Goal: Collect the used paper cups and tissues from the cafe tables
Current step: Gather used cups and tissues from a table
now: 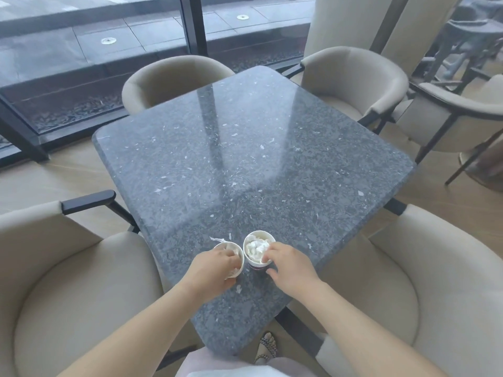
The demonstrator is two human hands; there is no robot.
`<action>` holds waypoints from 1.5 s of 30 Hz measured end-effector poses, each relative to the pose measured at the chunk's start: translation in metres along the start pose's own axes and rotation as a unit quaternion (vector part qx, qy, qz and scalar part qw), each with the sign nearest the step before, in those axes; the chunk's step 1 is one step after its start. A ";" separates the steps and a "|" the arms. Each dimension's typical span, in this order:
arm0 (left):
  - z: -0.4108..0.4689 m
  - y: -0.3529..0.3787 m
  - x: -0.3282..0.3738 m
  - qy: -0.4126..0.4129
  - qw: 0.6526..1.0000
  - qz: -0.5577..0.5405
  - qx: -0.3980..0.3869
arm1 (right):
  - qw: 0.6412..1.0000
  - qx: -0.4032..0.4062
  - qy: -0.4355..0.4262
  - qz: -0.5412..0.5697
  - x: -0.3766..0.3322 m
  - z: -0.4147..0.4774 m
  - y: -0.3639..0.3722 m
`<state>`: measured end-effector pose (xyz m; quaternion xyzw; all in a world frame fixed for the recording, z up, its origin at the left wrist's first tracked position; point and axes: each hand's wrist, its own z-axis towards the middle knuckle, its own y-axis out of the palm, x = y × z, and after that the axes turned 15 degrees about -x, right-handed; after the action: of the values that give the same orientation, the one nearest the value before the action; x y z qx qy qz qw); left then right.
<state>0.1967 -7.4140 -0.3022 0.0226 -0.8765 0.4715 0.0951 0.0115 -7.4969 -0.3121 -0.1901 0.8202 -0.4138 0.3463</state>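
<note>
Two white paper cups stand side by side near the front corner of the grey stone table (pixel 253 148). The left cup (pixel 237 251) holds crumpled tissue, and a tissue scrap (pixel 217 239) pokes out behind its rim. My left hand (pixel 211 270) grips this cup, fingers over the rim and thumb on the side. The right cup (pixel 257 248) is stuffed with white crumpled tissue (pixel 255 247). My right hand (pixel 290 266) holds it, fingers curled over the rim and thumb at its base.
Beige armchairs ring the table: front left (pixel 68 281), front right (pixel 435 281), far left (pixel 174 80), far right (pixel 353 83). A dark-framed window wall (pixel 190 28) runs behind. More chairs stand at the right (pixel 462 110). My sandalled foot (pixel 268 346) shows under the table corner.
</note>
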 end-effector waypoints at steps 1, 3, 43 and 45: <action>0.000 -0.001 -0.001 0.004 1.000 0.006 -0.004 | 1.000 0.004 0.011 0.001 -0.002 0.000 0.002; -0.002 -0.003 -0.005 0.006 1.000 0.024 -0.009 | 0.999 0.023 0.031 0.003 -0.006 -0.001 0.007; -0.016 -0.062 0.429 0.423 0.888 0.063 0.172 | 0.795 0.483 0.359 0.079 0.107 -0.438 0.024; -0.019 -0.050 0.481 0.442 0.879 0.060 0.166 | 0.783 0.487 0.382 0.067 0.127 -0.485 0.033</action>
<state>-0.2660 -7.4020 -0.1600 -0.2253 -0.6520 0.5754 0.4395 -0.4283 -7.2884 -0.1881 0.2328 0.5857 -0.7725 0.0775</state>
